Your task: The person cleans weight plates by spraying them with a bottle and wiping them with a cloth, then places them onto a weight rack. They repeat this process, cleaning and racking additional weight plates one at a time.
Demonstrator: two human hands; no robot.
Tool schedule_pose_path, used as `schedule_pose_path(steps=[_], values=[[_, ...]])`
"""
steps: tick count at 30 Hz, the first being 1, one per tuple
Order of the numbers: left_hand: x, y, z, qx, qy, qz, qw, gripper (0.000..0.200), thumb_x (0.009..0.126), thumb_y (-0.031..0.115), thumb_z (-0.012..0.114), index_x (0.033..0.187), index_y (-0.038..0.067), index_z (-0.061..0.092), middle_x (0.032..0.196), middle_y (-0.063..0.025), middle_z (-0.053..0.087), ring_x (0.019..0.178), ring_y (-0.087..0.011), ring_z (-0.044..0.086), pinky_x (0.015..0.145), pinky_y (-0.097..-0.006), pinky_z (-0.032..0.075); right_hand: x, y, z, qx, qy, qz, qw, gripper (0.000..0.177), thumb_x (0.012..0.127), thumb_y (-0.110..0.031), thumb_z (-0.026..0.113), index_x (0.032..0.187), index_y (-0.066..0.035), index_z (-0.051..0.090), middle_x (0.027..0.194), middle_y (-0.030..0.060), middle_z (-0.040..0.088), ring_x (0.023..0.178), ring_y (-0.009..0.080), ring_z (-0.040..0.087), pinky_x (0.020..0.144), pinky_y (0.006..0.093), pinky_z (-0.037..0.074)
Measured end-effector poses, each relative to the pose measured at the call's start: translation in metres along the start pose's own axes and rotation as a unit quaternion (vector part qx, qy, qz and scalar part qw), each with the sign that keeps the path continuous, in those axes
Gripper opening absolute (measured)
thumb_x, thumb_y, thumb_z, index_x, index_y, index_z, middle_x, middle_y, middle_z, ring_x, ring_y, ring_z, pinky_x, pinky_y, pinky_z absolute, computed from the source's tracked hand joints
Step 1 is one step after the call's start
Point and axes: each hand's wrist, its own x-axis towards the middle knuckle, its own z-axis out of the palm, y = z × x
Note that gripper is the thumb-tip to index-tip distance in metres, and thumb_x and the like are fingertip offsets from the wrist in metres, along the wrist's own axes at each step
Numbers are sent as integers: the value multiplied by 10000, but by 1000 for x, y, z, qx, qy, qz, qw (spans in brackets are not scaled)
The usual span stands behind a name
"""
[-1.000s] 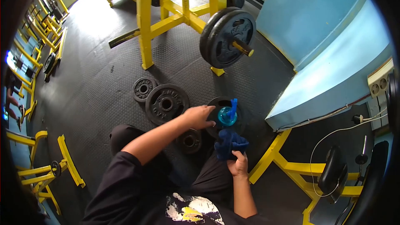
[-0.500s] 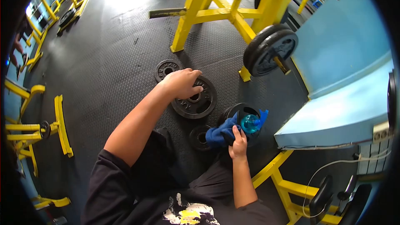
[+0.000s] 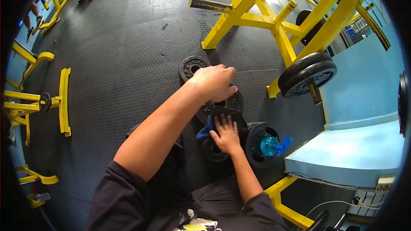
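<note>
My left hand is closed over the upper rim of a black weight plate, its thumb on the near side and its fingertips hidden. Flat on a dark blue and black cloth lies my right hand, fingers spread, pressing it against the lower part of that plate. A smaller plate is just beyond my left hand, and another small plate is below the cloth. To the right, a spray bottle with teal liquid and a blue trigger stands by a black plate.
A yellow machine frame rises ahead, with plates on its peg. A blue wall ledge borders the right, near a white cable. More yellow equipment stands left on the black textured floor.
My right hand has brought the cloth from beside the spray bottle leftward onto the plate, its fingers now spread. The left hand stays at the plate's rim. The view has shifted.
</note>
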Motion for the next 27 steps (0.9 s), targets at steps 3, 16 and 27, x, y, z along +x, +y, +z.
schedule_pose_path(steps=[3, 16, 27], values=[[1, -7, -4, -17, 39, -1, 999, 575, 916, 369, 611, 1382, 53, 493, 1292, -196, 588, 1200, -342, 580, 1014, -424, 475, 18, -3, 32, -39, 48, -50, 997, 746, 932, -478, 541, 1540, -126, 291, 1596, 128, 269, 1456, 370, 255, 1185, 524, 166], [11, -7, 16, 0, 55, 1, 998, 377, 896, 328, 630, 1138, 40, 631, 1100, -167, 669, 1054, -335, 659, 904, -443, 531, 131, -47, 42, 75, 48, 57, 994, 629, 901, -394, 531, 1385, 4, 477, 1451, 244, 431, 1370, 407, 350, 1169, 489, 225], [12, -14, 6, 13, -12, -7, 1000, 557, 924, 357, 597, 1378, 48, 499, 1272, -201, 595, 1166, -339, 604, 982, -430, 498, 22, 41, 31, -30, 88, 167, 982, 756, 935, -449, 486, 1555, -101, 229, 1618, 114, 211, 1480, 351, 202, 1190, 537, 165]])
